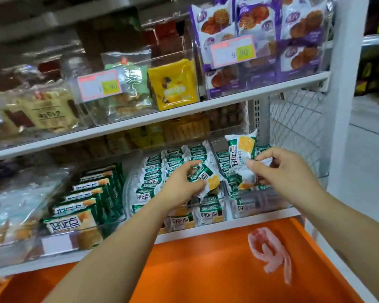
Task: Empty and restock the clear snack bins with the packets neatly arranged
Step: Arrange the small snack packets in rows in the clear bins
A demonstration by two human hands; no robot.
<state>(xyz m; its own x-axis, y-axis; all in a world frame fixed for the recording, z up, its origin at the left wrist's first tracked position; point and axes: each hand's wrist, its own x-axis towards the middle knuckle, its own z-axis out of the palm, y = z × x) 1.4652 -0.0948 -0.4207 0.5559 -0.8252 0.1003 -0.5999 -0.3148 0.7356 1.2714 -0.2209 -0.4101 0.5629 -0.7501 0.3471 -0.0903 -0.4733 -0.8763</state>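
Two clear snack bins stand side by side on the lower shelf, both holding green-and-white cracker packets. Over the middle bin (208,203), my left hand (182,182) pinches one packet (208,179) that lies tilted above the rows. At the right bin (258,203), my right hand (282,169) grips several packets: one packet (241,149) stands upright above my fingers and another (246,180) hangs below them. More packets lie in rows under both hands.
A left bin (109,219) holds larger green cracker packs. The upper shelf (162,115) carries bins of yellow and purple snack bags with price tags. An orange crate (206,270) sits below, with a pink plastic scrap (269,250) inside. A wire mesh side panel (298,136) stands at right.
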